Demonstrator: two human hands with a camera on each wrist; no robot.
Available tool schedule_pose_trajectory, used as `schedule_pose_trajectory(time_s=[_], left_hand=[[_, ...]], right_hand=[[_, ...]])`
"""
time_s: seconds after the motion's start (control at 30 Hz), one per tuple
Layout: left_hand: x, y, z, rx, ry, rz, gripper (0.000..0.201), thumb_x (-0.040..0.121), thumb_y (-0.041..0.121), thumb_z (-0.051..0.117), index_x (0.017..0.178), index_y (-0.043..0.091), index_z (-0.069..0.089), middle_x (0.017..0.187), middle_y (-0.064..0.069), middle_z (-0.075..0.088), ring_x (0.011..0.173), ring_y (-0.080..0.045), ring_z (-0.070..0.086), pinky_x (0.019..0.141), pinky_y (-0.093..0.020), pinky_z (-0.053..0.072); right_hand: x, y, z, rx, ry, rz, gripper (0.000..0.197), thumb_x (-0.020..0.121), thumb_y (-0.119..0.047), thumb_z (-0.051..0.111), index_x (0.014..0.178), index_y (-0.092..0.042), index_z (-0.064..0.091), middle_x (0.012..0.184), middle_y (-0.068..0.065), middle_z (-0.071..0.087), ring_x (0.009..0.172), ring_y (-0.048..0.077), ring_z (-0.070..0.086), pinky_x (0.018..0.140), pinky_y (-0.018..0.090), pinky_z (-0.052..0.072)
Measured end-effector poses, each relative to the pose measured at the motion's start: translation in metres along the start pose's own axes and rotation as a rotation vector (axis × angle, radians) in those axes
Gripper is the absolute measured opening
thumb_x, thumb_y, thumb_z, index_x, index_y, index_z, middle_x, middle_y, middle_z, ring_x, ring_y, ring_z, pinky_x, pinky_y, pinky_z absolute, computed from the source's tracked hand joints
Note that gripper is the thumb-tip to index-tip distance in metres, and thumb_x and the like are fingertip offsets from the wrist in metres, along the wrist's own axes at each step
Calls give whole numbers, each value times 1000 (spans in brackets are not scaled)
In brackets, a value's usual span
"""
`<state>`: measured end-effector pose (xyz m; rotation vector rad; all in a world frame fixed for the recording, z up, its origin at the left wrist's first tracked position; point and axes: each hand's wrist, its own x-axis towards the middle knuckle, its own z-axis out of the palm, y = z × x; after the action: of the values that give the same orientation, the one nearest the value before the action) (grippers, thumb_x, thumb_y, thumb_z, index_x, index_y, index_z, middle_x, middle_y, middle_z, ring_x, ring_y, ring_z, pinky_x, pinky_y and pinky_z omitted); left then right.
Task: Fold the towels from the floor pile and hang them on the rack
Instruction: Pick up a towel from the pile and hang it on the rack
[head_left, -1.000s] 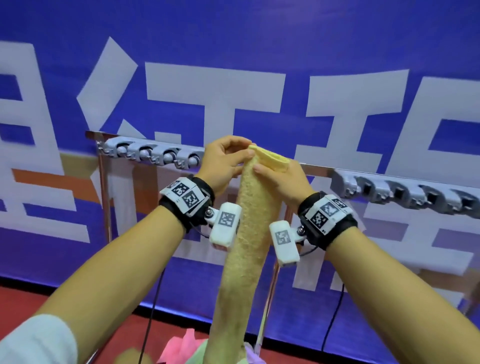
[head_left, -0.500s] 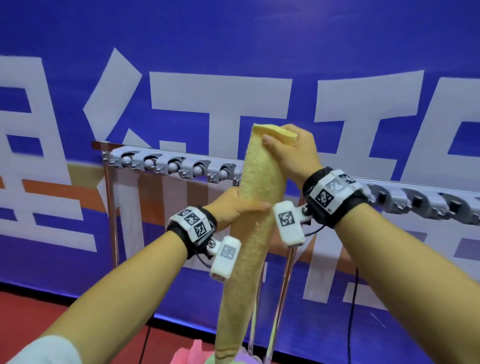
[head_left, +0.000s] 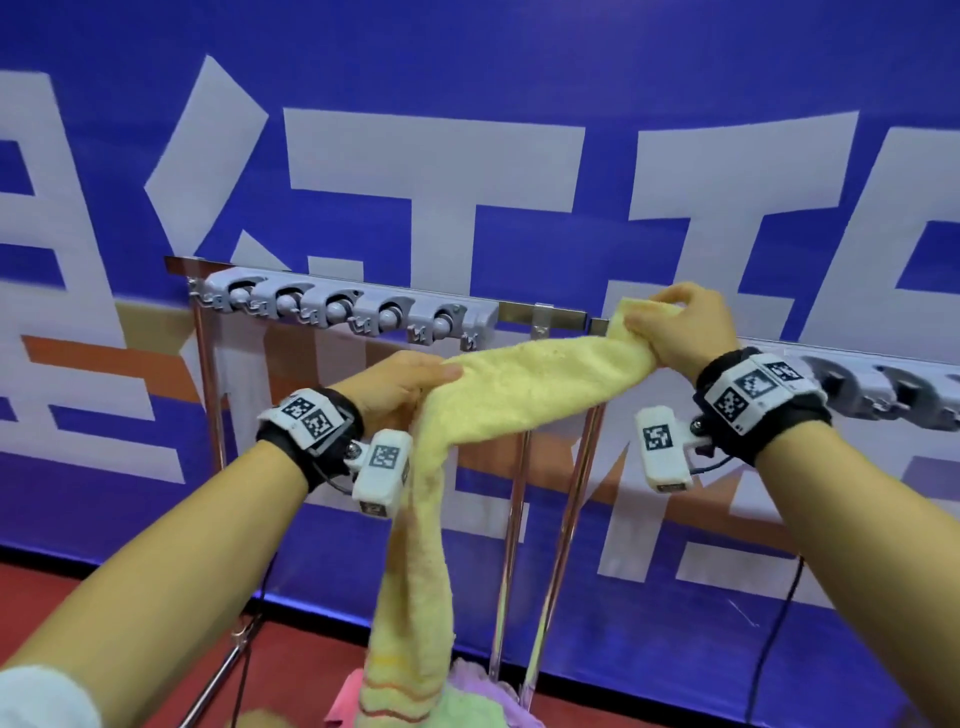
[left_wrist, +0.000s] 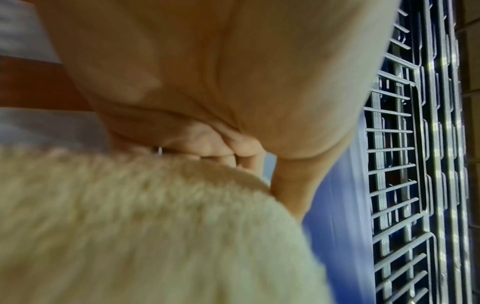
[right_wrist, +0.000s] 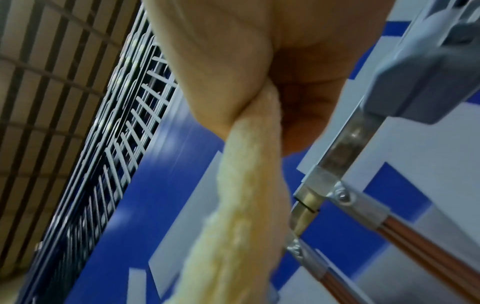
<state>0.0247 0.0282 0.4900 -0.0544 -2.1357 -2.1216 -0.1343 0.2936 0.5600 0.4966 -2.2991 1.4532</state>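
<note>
A long yellow towel (head_left: 524, 384) is stretched between my two hands in front of the rack's top bar (head_left: 550, 314). My right hand (head_left: 675, 327) grips its upper end at the right, close to the bar. My left hand (head_left: 405, 395) holds it lower and further left, thumb on top of the cloth. From there the towel (head_left: 415, 582) hangs down to the floor pile (head_left: 467, 701). The left wrist view shows my fingers (left_wrist: 221, 148) curled over the towel (left_wrist: 130, 226). The right wrist view shows the towel (right_wrist: 246, 185) squeezed in my palm.
Grey clip holders (head_left: 337, 312) line the bar's left part, with more holders (head_left: 883, 395) on the right. Slim metal legs (head_left: 566, 519) run down to the red floor (head_left: 130, 597). A blue and white banner (head_left: 467, 156) hangs behind the rack.
My right hand has carried the towel's upper end to the right and down toward the bar. My left hand has slid along it, so the upright towel now lies slanted between both hands.
</note>
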Motion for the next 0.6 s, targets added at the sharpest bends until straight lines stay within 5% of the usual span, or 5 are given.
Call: schedule_pose_trajectory(time_s=[0.17, 0.3, 0.37, 0.5, 0.6], left_hand=[[14, 12, 36, 72, -39, 30, 21, 92, 22, 64, 93, 1, 63, 79, -11, 65, 67, -17, 63, 64, -29, 54], [20, 10, 45, 60, -105, -5, 23, 86, 22, 67, 90, -1, 69, 85, -17, 67, 70, -21, 63, 68, -32, 53], [15, 11, 40, 38, -122, -10, 16, 85, 20, 65, 85, 4, 69, 81, -15, 67, 70, -22, 64, 69, -34, 53], [3, 10, 21, 37, -92, -26, 15, 92, 15, 59, 92, 1, 65, 77, -11, 70, 67, -20, 66, 63, -32, 54], [0, 4, 14, 57, -66, -42, 13, 86, 20, 68, 81, 8, 67, 68, -6, 64, 59, -17, 60, 58, -29, 50]], right_hand=[[-37, 2, 41, -103, -261, -292, 23, 87, -19, 66, 109, -12, 68, 106, 1, 68, 97, 14, 61, 87, 27, 46], [-75, -16, 81, 456, -683, 6, 23, 99, -19, 46, 96, -9, 66, 86, 2, 67, 81, 13, 61, 74, 25, 48], [-80, -19, 90, 527, -752, 120, 29, 100, -28, 44, 92, -11, 67, 79, 2, 67, 73, 15, 62, 68, 26, 48], [-78, -13, 95, 401, -865, -4, 36, 99, -39, 51, 104, -11, 72, 101, 8, 74, 97, 19, 69, 91, 32, 51], [-75, -10, 96, 352, -850, -89, 36, 98, -32, 55, 89, -1, 70, 85, 12, 67, 80, 23, 61, 83, 38, 46]])
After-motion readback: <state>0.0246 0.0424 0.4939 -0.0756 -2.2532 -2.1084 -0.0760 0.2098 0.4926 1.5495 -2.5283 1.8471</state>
